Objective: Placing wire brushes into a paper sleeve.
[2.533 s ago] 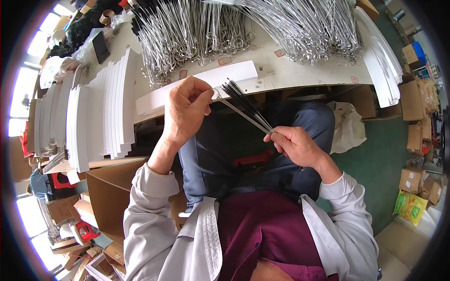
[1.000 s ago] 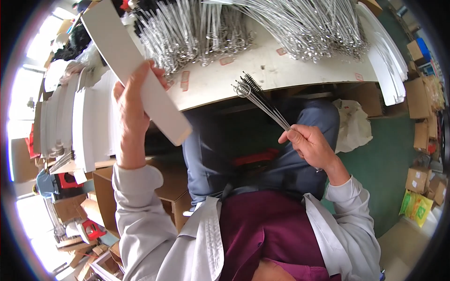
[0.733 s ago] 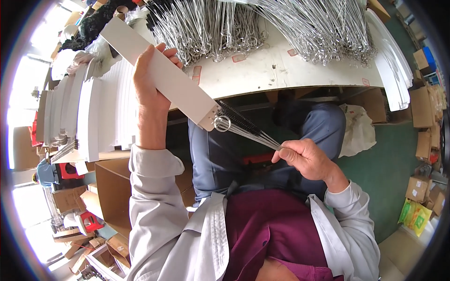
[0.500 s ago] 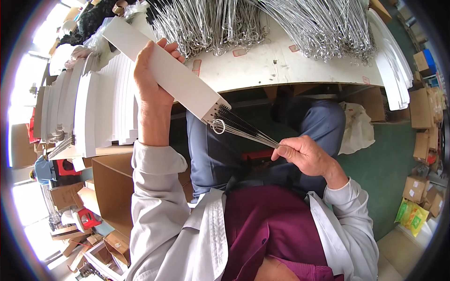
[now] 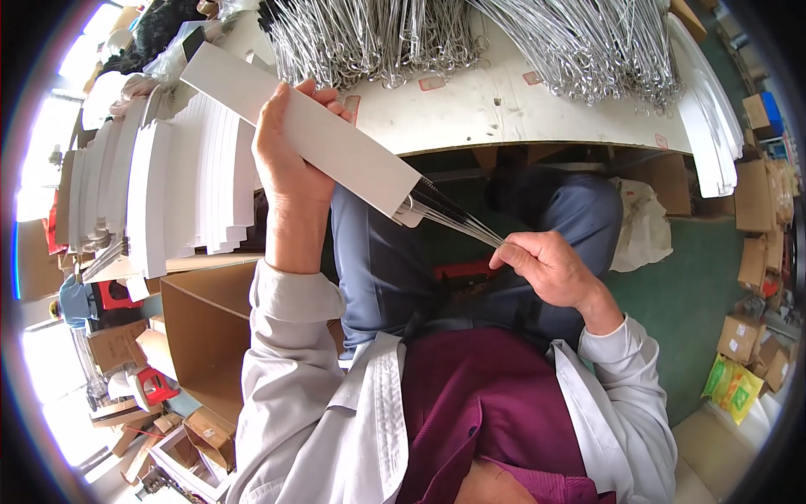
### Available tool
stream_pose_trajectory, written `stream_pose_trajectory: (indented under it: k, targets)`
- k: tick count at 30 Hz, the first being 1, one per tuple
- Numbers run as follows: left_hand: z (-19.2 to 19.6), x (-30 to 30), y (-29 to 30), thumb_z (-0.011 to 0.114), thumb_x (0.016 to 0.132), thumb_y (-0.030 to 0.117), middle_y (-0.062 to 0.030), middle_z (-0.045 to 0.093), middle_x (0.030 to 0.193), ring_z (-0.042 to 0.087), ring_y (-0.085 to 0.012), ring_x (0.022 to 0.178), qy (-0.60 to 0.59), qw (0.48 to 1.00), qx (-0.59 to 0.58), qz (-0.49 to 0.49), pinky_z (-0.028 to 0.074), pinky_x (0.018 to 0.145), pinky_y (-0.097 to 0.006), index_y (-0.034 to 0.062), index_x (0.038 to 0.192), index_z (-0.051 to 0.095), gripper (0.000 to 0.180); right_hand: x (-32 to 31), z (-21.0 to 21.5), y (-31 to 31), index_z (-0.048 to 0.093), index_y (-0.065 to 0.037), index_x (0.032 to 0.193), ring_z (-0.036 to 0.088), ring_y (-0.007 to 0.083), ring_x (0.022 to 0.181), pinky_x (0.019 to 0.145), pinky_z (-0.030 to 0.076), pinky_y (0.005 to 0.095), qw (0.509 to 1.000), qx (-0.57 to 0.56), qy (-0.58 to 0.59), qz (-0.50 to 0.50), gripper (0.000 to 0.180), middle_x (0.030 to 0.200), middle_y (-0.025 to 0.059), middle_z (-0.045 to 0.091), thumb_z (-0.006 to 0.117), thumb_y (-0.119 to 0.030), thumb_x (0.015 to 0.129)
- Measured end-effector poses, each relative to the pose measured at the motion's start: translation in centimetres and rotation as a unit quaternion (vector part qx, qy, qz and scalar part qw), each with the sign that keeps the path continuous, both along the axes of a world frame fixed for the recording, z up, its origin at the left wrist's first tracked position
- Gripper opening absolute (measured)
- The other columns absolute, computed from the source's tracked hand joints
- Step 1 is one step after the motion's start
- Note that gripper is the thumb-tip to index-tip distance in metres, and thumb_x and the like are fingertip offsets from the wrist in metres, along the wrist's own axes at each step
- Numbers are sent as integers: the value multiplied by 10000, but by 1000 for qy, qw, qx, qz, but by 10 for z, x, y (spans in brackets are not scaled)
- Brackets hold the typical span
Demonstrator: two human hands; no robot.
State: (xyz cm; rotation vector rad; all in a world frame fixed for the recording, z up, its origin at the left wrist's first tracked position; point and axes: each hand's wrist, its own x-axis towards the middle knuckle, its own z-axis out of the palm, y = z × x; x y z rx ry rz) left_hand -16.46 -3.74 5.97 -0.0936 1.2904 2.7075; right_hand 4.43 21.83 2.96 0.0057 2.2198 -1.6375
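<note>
My left hand (image 5: 294,147) is wrapped round a long white box (image 5: 344,160), held aslant above my lap with its lower right end open. A bundle of thin wire brushes (image 5: 453,217), with black bristles and metal stems, reaches partly into that open end. A wire ring shows just at the box mouth. Between thumb and fingers, my right hand (image 5: 550,267) pinches the outer ends of the stems. How far the brushes reach inside is hidden by the box.
Large heaps of looped wire brushes (image 5: 378,42) lie on the white table (image 5: 470,118). White boxes (image 5: 193,176) stand in rows at the left, and more (image 5: 705,126) lie at the table's right end. An open carton (image 5: 206,328) sits beside my left arm.
The white box has shifted slightly right and down with my left hand. Its mouth now covers more of the brush bundle, including most of the ring. My right hand has barely moved.
</note>
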Motion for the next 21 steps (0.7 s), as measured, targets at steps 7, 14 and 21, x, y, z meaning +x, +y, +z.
stream_pose_trajectory:
  k: [7, 14, 21]
  targets:
    - [-28, 27, 27, 635, 963, 357, -195, 640, 913, 642, -280, 786, -29, 1000, -2, -3, 552, 795, -439, -22, 1064, 593, 395, -22, -4, -22, 702, 45, 924, 610, 234, 602, 614, 484, 364, 998, -4, 57, -24, 325, 734, 185, 684, 573, -224, 1054]
    - [-39, 39, 11, 637, 982, 356, -171, 571, 931, 546, -257, 809, -45, 994, 73, 66, 494, 820, -409, -29, 1025, 548, 398, -56, -11, -33, 706, 46, 954, 702, 362, 682, 633, 520, 418, 990, 65, 125, 14, 324, 761, 235, 690, 711, -277, 953]
    - [-38, 35, -15, 548, 1031, 366, -196, 574, 1004, 566, -298, 889, -38, 993, 50, 103, 522, 905, -452, -25, 1075, 526, 394, -30, -14, -3, 695, 29, 1028, 649, 153, 750, 695, 523, 305, 996, 56, 64, -33, 353, 825, 101, 715, 795, -292, 918]
